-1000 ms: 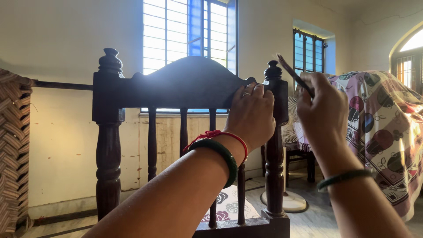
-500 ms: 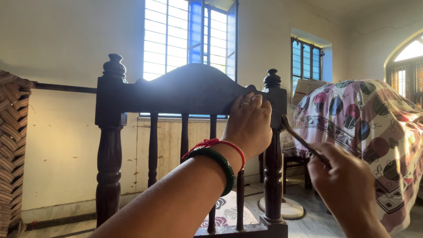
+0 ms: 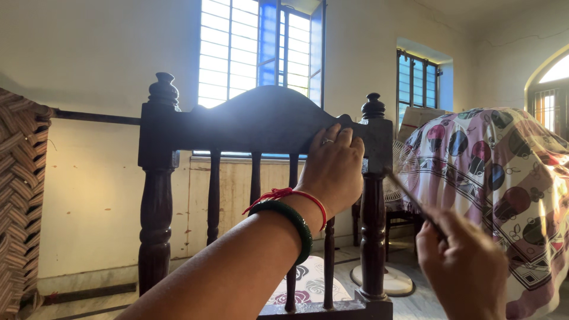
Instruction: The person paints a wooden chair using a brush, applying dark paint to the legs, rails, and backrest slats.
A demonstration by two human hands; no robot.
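You hold a dark wooden chair back steady while a thin brush meets its post.

Nearest you, your right hand (image 3: 465, 266) is closed around a thin brush (image 3: 409, 195), whose tip points up-left and reaches the chair's right post (image 3: 373, 231) just below the top rail. Your left hand (image 3: 333, 169), with a green bangle (image 3: 290, 219) and a red thread at the wrist, has its fingers curled over the right end of the carved top rail (image 3: 255, 121). Past the spindles stand a pedestal fan (image 3: 394, 178), furniture under a patterned cloth (image 3: 498, 172), and barred windows (image 3: 261, 47). A woven cane panel (image 3: 21, 201) sits at the left edge.
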